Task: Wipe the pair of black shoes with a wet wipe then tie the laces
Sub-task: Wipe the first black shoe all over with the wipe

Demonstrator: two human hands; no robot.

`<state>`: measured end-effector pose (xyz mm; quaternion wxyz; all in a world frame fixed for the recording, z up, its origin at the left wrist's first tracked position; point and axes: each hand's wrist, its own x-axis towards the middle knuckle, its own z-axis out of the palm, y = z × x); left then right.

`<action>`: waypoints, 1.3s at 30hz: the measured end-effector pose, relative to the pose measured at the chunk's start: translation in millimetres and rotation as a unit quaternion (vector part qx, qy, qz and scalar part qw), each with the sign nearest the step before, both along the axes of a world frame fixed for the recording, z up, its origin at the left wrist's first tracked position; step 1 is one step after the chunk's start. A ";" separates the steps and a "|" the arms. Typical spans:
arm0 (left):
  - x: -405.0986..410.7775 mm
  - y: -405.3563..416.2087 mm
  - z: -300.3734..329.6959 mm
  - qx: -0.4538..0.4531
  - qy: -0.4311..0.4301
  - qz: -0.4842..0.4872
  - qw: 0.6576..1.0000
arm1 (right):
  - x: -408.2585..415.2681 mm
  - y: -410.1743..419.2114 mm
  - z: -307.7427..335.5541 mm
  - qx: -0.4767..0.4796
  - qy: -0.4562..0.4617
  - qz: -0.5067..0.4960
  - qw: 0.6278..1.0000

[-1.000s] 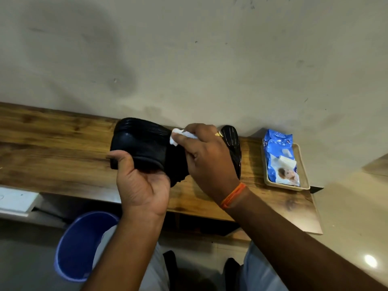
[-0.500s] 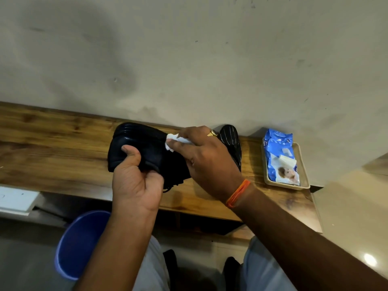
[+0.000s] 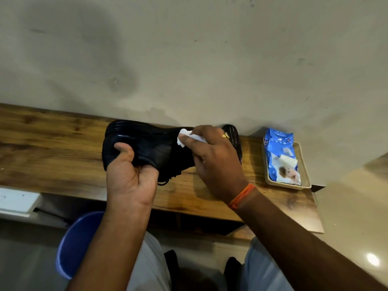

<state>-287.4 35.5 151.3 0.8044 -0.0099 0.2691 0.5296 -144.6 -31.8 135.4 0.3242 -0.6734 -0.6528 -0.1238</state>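
My left hand (image 3: 131,175) gripped the heel end of a black shoe (image 3: 147,147) held on its side above the wooden shelf (image 3: 52,143), its long axis running left to right, while my right hand (image 3: 214,158) pinched a wet wipe (image 3: 184,138) against its upper, near the middle. The second shoe (image 3: 234,139) (mostly hidden) stood just behind my right hand, the nearer one to it.

1. Surface (image 3: 52,143), left stretch: bare wood, open passage.
2. Wall (image 3: 189,70): closes the far edge.
3. Tray (image 3: 305,164) with wipes pack (image 3: 280,156): blocks the right end.
4. Second shoe (image 3: 235,139): stands against the wall.
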 end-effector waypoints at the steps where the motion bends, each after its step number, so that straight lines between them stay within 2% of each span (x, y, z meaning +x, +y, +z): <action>1: -1.0 0.3 1.1 0.000 -0.003 0.003 1.000 | 5.4 -0.8 -1.7 -0.002 -0.007 -0.002 1.000; 4: -2.1 0.6 7.1 0.019 0.011 -0.004 1.000 | 32.4 -4.8 -15.3 0.006 0.018 -0.042 0.999; 8: 7.7 6.0 2.9 0.110 0.102 -0.063 0.987 | 28.3 -8.2 -21.5 0.022 0.084 -0.049 0.995; 10: 15.3 9.0 1.4 0.205 0.193 -0.103 0.954 | 10.7 -6.4 -16.7 0.032 0.088 -0.001 0.996; 12: 18.4 12.7 2.7 0.299 0.265 -0.142 0.906 | 4.2 -5.2 -14.0 0.038 0.104 0.016 0.994; 14: 15.7 20.4 2.6 0.370 0.336 -0.175 0.848 | 11.6 -7.1 -13.6 0.052 0.132 -0.015 0.990; 16: 10.3 29.4 0.7 0.435 0.420 -0.214 0.768 | 22.6 -13.5 -12.0 0.077 0.157 -0.060 0.983; 19: 6.1 30.6 1.9 0.545 0.507 -0.272 0.610 | 29.8 -20.4 -5.4 0.116 0.166 -0.078 0.976; 21: 4.8 29.6 -4.3 0.602 0.572 -0.279 0.483 | 27.9 -20.9 -0.9 0.124 0.163 -0.059 0.977; 23: 0.2 32.2 -14.1 0.619 0.647 -0.263 0.361 | 26.0 -19.4 1.2 0.108 0.156 -0.030 0.981; 25: -5.6 33.7 -21.8 0.639 0.676 -0.249 0.269 | 25.8 -16.5 -0.9 0.068 0.151 -0.005 0.986; 27: -8.3 32.3 -25.0 0.682 0.665 -0.239 0.191 | 25.4 -13.9 -6.8 0.020 0.157 0.008 0.987; 30: -9.7 29.6 -28.1 0.730 0.646 -0.181 0.135 | 24.1 -11.7 -16.7 -0.031 0.181 0.009 0.983; 34: -9.1 23.6 -27.1 0.757 0.634 -0.146 0.067 | 25.9 -6.0 -23.2 -0.052 0.240 -0.014 0.969; 36: -10.2 20.3 -26.1 0.767 0.624 -0.136 0.054 | 27.4 0.8 -26.3 -0.069 0.272 -0.033 0.959; 39: -15.1 17.5 -24.9 0.797 0.585 -0.139 0.057 | 31.1 11.9 -32.3 -0.085 0.332 -0.048 0.938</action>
